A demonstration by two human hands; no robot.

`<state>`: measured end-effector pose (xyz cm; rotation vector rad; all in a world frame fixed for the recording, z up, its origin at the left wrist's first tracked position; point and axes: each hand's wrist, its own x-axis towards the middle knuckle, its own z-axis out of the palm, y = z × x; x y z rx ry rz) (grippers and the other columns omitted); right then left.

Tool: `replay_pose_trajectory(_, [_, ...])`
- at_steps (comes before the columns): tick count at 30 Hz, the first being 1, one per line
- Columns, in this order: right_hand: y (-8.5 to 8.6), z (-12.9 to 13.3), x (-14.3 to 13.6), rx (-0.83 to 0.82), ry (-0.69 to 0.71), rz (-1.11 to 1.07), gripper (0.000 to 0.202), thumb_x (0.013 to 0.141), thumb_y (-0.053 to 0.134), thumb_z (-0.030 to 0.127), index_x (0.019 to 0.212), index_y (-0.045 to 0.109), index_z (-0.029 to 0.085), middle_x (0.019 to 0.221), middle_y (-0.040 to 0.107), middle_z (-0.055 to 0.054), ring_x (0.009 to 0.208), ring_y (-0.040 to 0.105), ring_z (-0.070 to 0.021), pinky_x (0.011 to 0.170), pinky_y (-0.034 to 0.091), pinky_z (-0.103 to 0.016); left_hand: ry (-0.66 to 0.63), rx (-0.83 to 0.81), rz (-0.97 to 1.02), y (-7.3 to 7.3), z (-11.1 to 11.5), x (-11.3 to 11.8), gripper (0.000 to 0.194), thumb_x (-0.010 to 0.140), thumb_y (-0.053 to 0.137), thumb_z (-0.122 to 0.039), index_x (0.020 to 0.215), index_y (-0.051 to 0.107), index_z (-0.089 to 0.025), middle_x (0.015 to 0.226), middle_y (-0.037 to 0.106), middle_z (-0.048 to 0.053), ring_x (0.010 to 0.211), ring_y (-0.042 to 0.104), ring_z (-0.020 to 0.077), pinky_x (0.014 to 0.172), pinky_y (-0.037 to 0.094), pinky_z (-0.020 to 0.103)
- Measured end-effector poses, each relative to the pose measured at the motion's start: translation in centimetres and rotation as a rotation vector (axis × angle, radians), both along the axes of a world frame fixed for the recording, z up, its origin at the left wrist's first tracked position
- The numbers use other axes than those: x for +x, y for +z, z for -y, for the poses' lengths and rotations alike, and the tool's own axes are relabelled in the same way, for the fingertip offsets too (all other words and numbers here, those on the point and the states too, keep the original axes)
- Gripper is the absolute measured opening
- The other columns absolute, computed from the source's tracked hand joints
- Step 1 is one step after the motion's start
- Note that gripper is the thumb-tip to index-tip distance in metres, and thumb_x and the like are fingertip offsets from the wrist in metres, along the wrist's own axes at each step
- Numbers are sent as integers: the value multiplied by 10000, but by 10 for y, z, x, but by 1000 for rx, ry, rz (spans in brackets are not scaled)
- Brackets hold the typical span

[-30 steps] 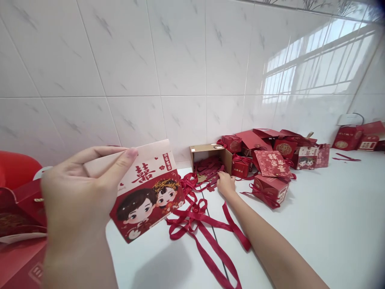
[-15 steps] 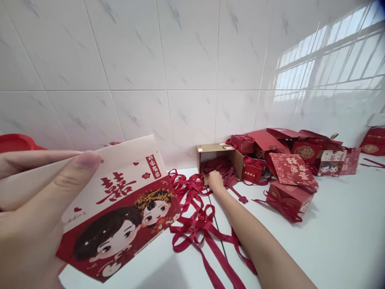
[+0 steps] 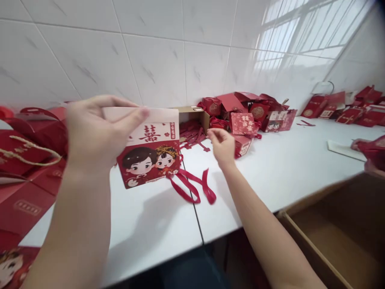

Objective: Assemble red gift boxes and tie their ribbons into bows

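One printed card (image 3: 150, 158) is held raised over the worktop (image 3: 270, 172) by the left hand (image 3: 98, 134). It is pinched at its upper left between thumb and fingers, printed face turned this way. Top edge is carried near level; right edge is pointed toward the right hand (image 3: 224, 149). Long axis can't be called: the left part is covered by the left hand.

Right hand is placed to the right of the card, well apart from it, apparently farther out. Its fingers are curled, thumb and forefinger brought close together; whether anything thin is pinched there can't be told.

Open carton (image 3: 206, 121) is set just left of the right hand, partly hidden behind the card. Dark red strips (image 3: 191, 134) are heaped in it, some spilled from its mouth. Right hand is judged nearer to these; one flower-shaped strip end (image 3: 206, 149) is seen near its fingertips.

Red ribbon (image 3: 210, 196) is strewn on the worktop below, apparently touched by neither hand. Red boxes (image 3: 242, 123) are piled beyond the right hand; red bags (image 3: 27, 204) are massed left of the left hand.
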<state>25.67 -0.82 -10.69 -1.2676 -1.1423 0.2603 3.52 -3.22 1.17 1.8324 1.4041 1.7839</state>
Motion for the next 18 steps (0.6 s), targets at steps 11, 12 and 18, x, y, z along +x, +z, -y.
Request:
replay_pose_trajectory(11, [-58, 284, -46, 93, 390, -443, 147, 847, 637, 173, 871, 718, 294, 911, 662, -20, 685, 606, -126, 611, 506, -272, -191, -281, -9, -107, 206, 8, 144, 687, 749, -322, 621, 681, -213, 572, 659, -39, 514, 573, 117, 502, 455, 193])
replay_pose_trajectory(12, [-61, 293, -53, 43, 414, -430, 154, 846, 634, 169, 871, 720, 294, 928, 668, -26, 704, 616, -136, 619, 515, -278, -192, -322, 13, -116, 217, 9, 133, 693, 744, -307, 623, 684, -210, 575, 668, -30, 518, 587, 128, 509, 466, 201])
replay_pose_trajectory(18, [-68, 308, -74, -49, 458, -387, 149, 857, 613, 173, 862, 700, 295, 895, 692, -18, 860, 651, -173, 747, 544, -300, -205, -390, 50, -150, 245, 16, 87, 735, 705, -257, 673, 698, -197, 637, 716, -2, 573, 653, 154, 543, 511, 207])
